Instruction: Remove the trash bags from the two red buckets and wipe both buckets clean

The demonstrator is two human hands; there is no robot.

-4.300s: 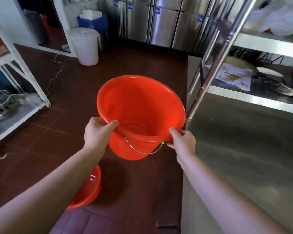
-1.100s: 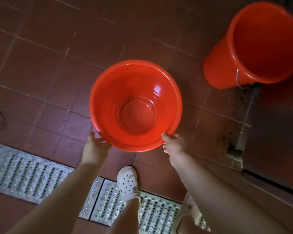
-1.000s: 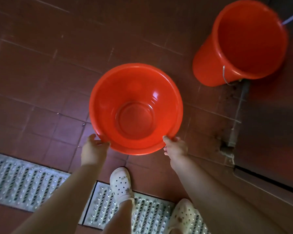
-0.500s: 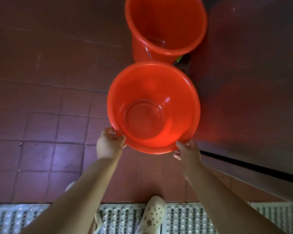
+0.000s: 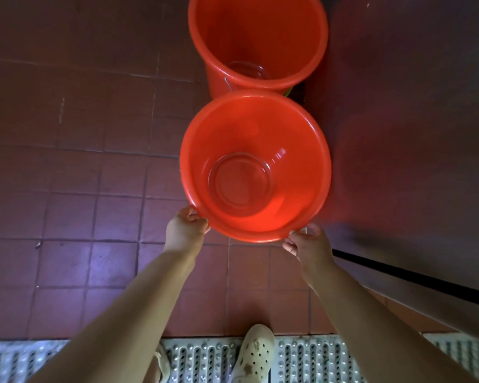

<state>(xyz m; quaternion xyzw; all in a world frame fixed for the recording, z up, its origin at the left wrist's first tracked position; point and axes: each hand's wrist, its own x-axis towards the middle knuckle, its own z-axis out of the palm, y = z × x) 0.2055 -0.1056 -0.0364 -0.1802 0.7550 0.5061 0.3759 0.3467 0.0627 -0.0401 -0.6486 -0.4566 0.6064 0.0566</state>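
Two empty red buckets with no bags in them stand out against the dark red tile floor. The near red bucket (image 5: 255, 167) is upright and seen from above. My left hand (image 5: 186, 230) grips its rim at the lower left, and my right hand (image 5: 306, 244) grips the rim at the lower right. The far red bucket (image 5: 257, 42) stands just beyond it, almost touching, with a metal handle hanging on its side. Whether the near bucket rests on the floor cannot be told.
A dark steel cabinet side (image 5: 415, 134) runs along the right, close to both buckets. A perforated metal drain grate (image 5: 302, 360) crosses the bottom, with my pale clogs (image 5: 256, 352) on it. Red tile floor (image 5: 75, 161) stretches to the left.
The bucket I hold has travelled right, from the open floor to a spot directly in front of the other bucket beside the cabinet. Both hands kept their grip on its rim.
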